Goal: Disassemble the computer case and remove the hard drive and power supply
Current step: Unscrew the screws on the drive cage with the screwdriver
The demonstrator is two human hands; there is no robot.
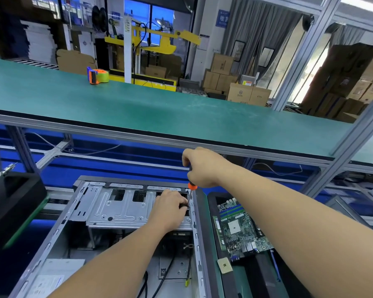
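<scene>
Case: open grey sheet-metal computer case (80,214) lying on its side at 6 o'clock in the head view; its long axis runs from 6 toward 12 o'clock; side panel already off.
Drive cage: silver stamped-steel drive cage (121,209) across the far end of the case; long axis 9 to 3 o'clock; whether a hard drive sits inside it cannot be told.
Tool: screwdriver with black grip, orange collar and slim steel shaft (190,188); held close to upright, tip down at the 3 o'clock end of the cage, just inside the case's right wall.
Right hand: right hand (202,166) wrapped round the screwdriver handle from above, fingers curled tight.
Left hand: left hand (170,209) resting on the cage top, fingertips pinched narrow round something small and dark at the shaft's tip; likely a screw or the bit, too small to tell.
Key relation: the working point lies at 12 o'clock from both forearms, under the right hand and at 3 o'clock of the left; the left hand is nearer to it; the cage's length stretches away toward 9 o'clock, so judged to come free leftward or upward once its fasteners are out.
Power supply: not identifiable; a pale labelled box (52,276) at 7 o'clock inside the case may be it.
Cables: black cables (166,274) trailing over the case floor at 6 o'clock.
Adjacent: green bare motherboard (239,229) on a dark tray at 4 o'clock, just beside the case.
Background: orange-and-green tape dispenser (97,76) on the green upper shelf (181,108) at 11 o'clock.
</scene>
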